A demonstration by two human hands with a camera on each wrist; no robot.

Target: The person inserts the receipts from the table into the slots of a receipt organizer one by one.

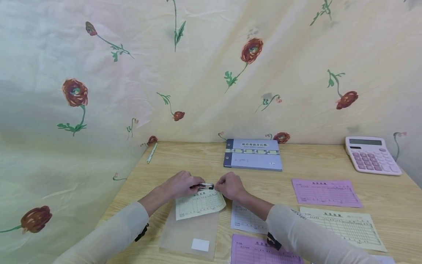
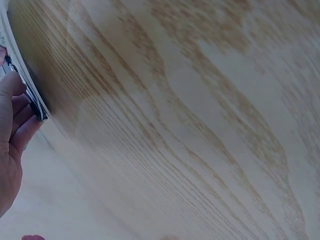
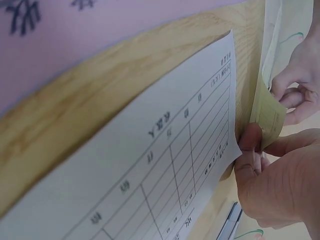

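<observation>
A translucent clip folder point(image 1: 188, 236) with a white label near its lower edge lies on the table, a metal clip point(image 1: 207, 186) at its top. My left hand point(image 1: 184, 184) grips the folder's top at this clip; in the left wrist view, the thumb of the left hand point(image 2: 11, 135) lies over the clip and its fingers go under the edge. A pale green printed slip point(image 1: 199, 205) lies over the folder, its right side curling up. Thumb and fingers of my right hand point(image 1: 229, 187) pinch the slip's upper right corner, seen as bent paper point(image 3: 271, 115) in the right wrist view.
To the right lie a white slip point(image 1: 245, 220), purple slips point(image 1: 326, 192) and another pale green slip point(image 1: 344, 229), partly under my right forearm. A blue account book point(image 1: 253, 154) lies at the back, a pink calculator point(image 1: 373, 156) at the far right, a pen point(image 1: 152, 153) at the back left.
</observation>
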